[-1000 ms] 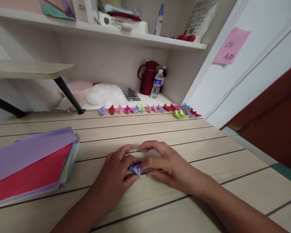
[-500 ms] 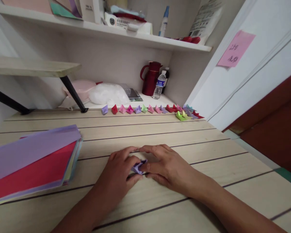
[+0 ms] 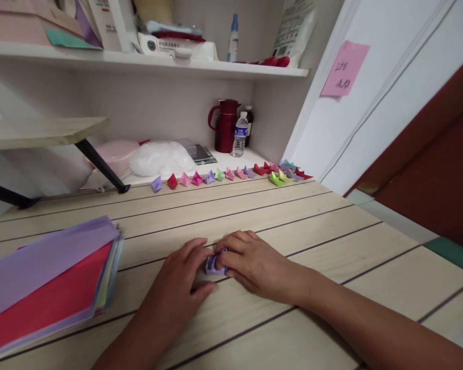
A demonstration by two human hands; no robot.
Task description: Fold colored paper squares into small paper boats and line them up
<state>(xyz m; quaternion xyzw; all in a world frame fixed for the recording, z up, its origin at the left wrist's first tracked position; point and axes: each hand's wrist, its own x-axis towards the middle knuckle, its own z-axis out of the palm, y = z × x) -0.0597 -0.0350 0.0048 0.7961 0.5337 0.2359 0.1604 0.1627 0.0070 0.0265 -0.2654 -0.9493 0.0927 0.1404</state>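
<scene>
A small folded piece of purple paper (image 3: 212, 268) lies on the wooden tabletop, between my two hands. My right hand (image 3: 252, 262) has its fingers curled over the right side of the paper and grips it there, covering part of it. On the other side, my left hand (image 3: 177, 280) is open, thumb and forefinger apart. The left forefinger reaches the paper's upper left edge; whether it touches is hard to tell. The left thumb rests lower, clear of the paper.
A row of small folded paper boats (image 3: 196, 178) in several colours runs along the table's back edge, bunched at the right. Coloured paper sheets (image 3: 73, 277) are stacked at left. Behind stand a dark red jug (image 3: 226, 128) and a water bottle (image 3: 239, 136). A raised wooden stand (image 3: 42, 131) is at back left.
My left thumb and forefinger have spread away from the purple paper, which now looks wider and more upright. My right fingers have curled in on it. The view has shifted to the right.
</scene>
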